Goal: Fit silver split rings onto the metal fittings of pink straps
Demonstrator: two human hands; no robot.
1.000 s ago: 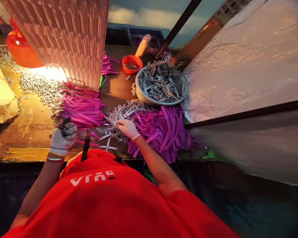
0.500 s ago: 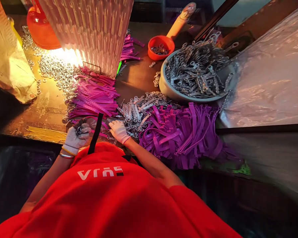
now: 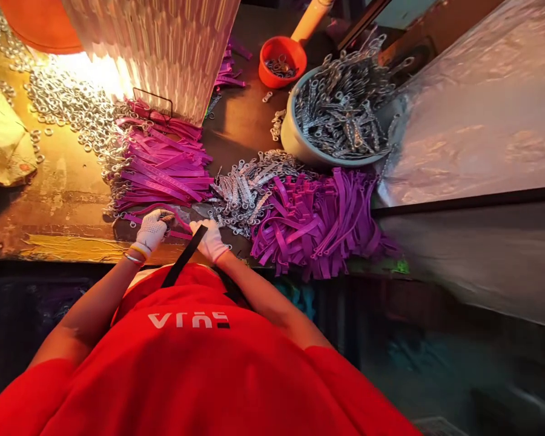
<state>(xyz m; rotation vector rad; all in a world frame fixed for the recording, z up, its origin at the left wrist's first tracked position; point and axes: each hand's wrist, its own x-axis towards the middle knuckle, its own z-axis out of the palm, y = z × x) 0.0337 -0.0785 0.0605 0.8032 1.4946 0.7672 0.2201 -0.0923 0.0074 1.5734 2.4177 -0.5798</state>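
My left hand point(image 3: 151, 231), in a white dotted work glove, is closed with its fingers curled in. Something small and dark shows at its fingertips, too small to make out. Close by on the right, my gloved right hand point(image 3: 210, 240) is closed in a pinch, partly covered by a hanging black strap point(image 3: 184, 257). A thin pink strap point(image 3: 180, 215) runs to its fingertips from near the left hand. Just beyond the hands lies a pile of pink straps point(image 3: 163, 166) with metal rings at their left ends. Silvery braided pieces point(image 3: 243, 191) are heaped beyond the right hand.
Purple straps point(image 3: 318, 224) spill over the table's front edge on the right. Behind them stand a grey tub point(image 3: 295, 136) of metal pieces and an orange cup point(image 3: 272, 75). Loose metal rings point(image 3: 68, 103) lie under an orange lamp point(image 3: 40, 24), beside a ridged panel point(image 3: 163, 54).
My left hand has turned palm-down and moved towards the right hand. My right hand has shifted slightly left in the view and now pinches. The whole scene has shifted up and left.
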